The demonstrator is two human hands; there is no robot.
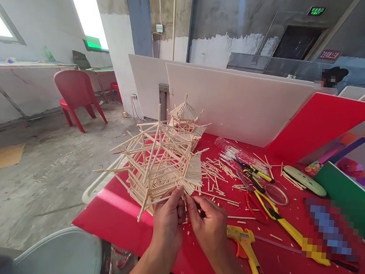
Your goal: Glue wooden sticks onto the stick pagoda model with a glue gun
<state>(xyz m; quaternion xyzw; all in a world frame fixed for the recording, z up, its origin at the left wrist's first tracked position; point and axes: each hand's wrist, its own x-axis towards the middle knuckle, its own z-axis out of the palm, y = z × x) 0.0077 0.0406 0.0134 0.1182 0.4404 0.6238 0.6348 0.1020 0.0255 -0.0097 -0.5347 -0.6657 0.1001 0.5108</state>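
Observation:
A model roof frame of thin wooden sticks (154,164) is tilted up on the red table (120,221). My left hand (169,217) pinches its lower edge with the fingers closed on a stick. My right hand (208,222) is beside it, fingertips pinched at the same edge by the slatted roof panel (194,172). Behind the frame stands a finished small stick pavilion (185,118).
Loose sticks (217,174) litter the table. A yellow glue gun (249,253) lies right of my hands; yellow-handled pliers (277,218), cutters (254,173), and a bag of sticks lie farther right. White and red boards stand behind. A red chair (76,93) is on the floor at left.

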